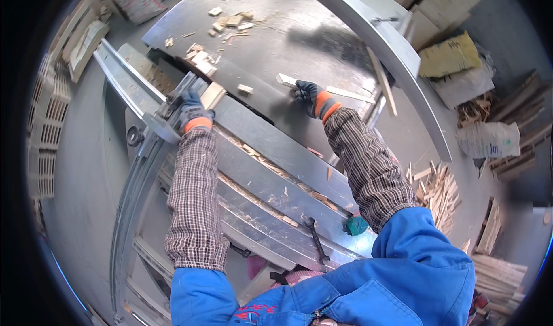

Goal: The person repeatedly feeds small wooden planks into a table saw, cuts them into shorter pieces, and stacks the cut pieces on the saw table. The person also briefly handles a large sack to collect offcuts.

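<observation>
My left hand, in a grey-blue glove with an orange cuff, is closed over a metal fixture at the left end of the machine table. Beside its fingers lies a pale wooden block; whether the hand touches it is hard to tell. Farther right, my right hand, gloved alike, is closed at a thin wood strip above the grey tabletop. A pale wood end shows on the hand's other side, apparently the same strip. The fingertips are partly hidden.
Offcuts lie scattered on the far tabletop. A long metal rail curves along the right. Near me are a wrench, a green object and chip-filled slots. Wood sticks and sacks stand right.
</observation>
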A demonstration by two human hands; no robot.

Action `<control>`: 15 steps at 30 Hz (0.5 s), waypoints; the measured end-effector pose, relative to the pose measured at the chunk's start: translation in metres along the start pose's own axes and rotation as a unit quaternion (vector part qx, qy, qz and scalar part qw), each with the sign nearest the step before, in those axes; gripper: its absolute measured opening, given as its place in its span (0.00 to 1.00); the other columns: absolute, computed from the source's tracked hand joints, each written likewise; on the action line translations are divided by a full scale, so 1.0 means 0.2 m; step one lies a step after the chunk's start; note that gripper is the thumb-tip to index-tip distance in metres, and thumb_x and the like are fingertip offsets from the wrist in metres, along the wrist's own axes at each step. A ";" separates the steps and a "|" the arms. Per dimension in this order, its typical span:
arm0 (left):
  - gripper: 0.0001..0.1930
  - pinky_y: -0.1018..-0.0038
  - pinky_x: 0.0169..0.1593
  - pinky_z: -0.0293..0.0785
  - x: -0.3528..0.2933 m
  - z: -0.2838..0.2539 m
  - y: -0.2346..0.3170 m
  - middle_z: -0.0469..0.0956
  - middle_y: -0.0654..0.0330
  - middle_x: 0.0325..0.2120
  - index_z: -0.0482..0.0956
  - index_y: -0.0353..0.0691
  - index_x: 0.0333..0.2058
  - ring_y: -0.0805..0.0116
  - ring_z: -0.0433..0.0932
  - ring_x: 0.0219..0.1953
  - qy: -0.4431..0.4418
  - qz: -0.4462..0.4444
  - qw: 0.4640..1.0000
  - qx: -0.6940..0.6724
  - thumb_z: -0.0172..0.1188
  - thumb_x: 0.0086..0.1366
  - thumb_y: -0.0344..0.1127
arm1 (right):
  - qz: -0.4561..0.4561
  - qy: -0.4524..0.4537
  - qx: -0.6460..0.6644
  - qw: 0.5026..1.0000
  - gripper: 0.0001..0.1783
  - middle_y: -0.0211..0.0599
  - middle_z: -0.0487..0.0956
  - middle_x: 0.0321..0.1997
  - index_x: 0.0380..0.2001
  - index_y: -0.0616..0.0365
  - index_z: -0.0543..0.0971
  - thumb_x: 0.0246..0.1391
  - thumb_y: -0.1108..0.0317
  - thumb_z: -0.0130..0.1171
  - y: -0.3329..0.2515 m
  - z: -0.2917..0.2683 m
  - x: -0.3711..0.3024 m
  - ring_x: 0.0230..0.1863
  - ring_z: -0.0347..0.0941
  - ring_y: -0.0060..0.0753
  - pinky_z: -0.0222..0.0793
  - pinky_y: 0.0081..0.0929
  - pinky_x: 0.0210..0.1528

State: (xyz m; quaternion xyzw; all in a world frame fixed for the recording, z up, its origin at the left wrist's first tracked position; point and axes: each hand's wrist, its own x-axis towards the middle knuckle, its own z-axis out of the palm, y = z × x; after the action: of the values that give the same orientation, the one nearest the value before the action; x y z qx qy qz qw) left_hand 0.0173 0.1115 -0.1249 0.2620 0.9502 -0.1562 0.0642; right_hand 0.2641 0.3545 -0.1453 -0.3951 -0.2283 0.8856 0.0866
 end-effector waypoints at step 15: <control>0.52 0.61 0.62 0.67 -0.12 -0.06 0.22 0.56 0.44 0.65 0.50 0.36 0.66 0.51 0.63 0.65 0.086 0.104 0.990 0.040 0.68 0.52 0.58 | -0.169 -0.020 0.172 0.970 0.09 0.26 0.76 0.25 0.37 0.57 0.77 0.57 0.66 0.63 0.36 -0.99 -1.33 0.25 0.73 0.21 0.73 0.17 0.26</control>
State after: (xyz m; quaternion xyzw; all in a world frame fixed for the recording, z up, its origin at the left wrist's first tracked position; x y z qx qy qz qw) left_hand 0.0604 0.1408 -0.1196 0.3743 0.9127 -0.1634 -0.0124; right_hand 0.5908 0.2689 -0.1198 -0.3125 -0.1376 0.8917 0.2972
